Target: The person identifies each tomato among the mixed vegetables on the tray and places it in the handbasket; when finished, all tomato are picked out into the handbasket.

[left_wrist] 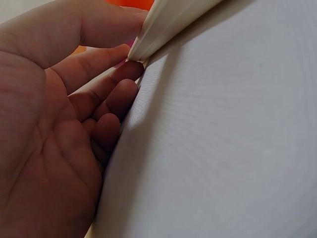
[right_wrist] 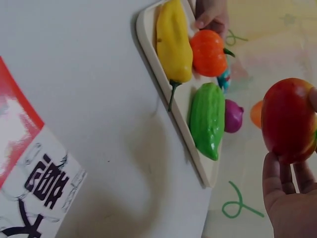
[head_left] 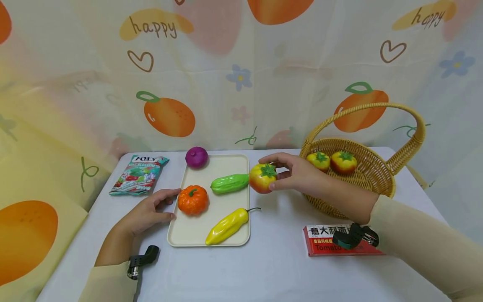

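My right hand (head_left: 292, 174) holds a red-and-yellow toy tomato (head_left: 261, 179) between thumb and fingers, beside the tray's right edge. In the right wrist view, the tomato (right_wrist: 287, 120) shows its red underside. My left hand (head_left: 149, 212) lies at the left edge of the cream tray (head_left: 230, 163). Up close in the left wrist view, the thumb and fingertips of that hand (left_wrist: 54, 109) touch the tray's rim (left_wrist: 166, 22), fingers loosely bent. On the tray are an orange pumpkin (head_left: 193, 200), a green bumpy gourd (head_left: 229, 183) and a yellow pepper (head_left: 227, 226), its stem past the edge.
A purple onion (head_left: 196, 157) sits at the tray's back left corner. Further left lies a FOX'S candy bag (head_left: 139, 175). Two more tomatoes (head_left: 344, 162) are in the tall-handled wicker basket (head_left: 388, 184). A red tomato-sauce box (head_left: 320, 243) lies under my right forearm.
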